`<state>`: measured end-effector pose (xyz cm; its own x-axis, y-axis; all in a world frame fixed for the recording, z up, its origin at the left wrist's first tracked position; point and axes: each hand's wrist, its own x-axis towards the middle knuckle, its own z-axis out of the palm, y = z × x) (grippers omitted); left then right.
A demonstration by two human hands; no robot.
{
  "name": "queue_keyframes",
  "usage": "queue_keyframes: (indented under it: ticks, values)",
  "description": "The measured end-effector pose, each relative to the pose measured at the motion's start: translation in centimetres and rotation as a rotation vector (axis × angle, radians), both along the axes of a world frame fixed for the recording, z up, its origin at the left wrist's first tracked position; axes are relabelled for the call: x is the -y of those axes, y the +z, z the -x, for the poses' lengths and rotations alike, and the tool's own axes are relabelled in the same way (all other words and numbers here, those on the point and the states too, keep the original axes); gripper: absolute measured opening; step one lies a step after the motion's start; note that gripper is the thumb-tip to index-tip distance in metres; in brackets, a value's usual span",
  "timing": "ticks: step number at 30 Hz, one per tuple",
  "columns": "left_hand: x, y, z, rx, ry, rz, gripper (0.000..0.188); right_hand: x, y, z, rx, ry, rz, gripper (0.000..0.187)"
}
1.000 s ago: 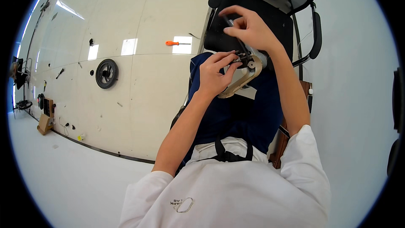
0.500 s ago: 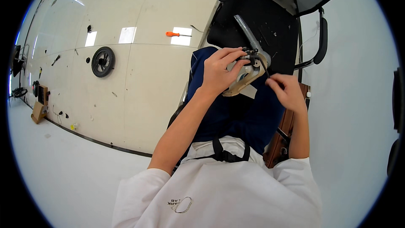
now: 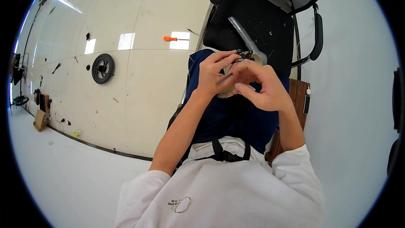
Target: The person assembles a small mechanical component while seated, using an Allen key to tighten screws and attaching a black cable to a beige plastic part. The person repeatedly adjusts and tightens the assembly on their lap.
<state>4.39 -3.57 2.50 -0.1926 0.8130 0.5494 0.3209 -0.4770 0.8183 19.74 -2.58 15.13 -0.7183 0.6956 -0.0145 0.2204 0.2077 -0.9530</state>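
My left hand (image 3: 211, 72) is closed on a small black metal fitting (image 3: 244, 54) at the top of a beige-and-silver frame part (image 3: 228, 93) above my lap. A grey tube (image 3: 243, 31) runs from this part towards the chair ahead. My right hand (image 3: 263, 86) arches over the part, thumb apart and fingertips curled beside my left palm. A thin dark rod, which looks like a hex key (image 3: 226, 77), sticks out from its fingers. The right fingertips are partly hidden and blurred, and the hand covers most of the frame part.
A black chair (image 3: 253, 6) with small loose bits on its seat stands ahead. On the tiled floor to the left lie an orange-handled screwdriver (image 3: 171, 39), a black wheel (image 3: 103, 68) and scattered small parts. A cardboard box (image 3: 41, 120) sits by the far-left wall edge.
My right hand has swung left and over the frame part, bringing the hex key from its right side to beside my left palm. The left hand keeps its grip. The view has shifted slightly.
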Motion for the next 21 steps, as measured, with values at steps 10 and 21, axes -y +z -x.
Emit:
queue_keyframes:
  ticks: [10,21]
  values:
    - [0.0,1.5,1.1,-0.266,0.096,-0.171,0.014,-11.9,1.8,5.5,0.277,0.048,-0.565,0.035]
    - [1.2,1.1,1.0,0.111,-0.068,0.028,0.018,-8.9,-7.7,-6.0,0.313,-0.432,-0.172,0.020]
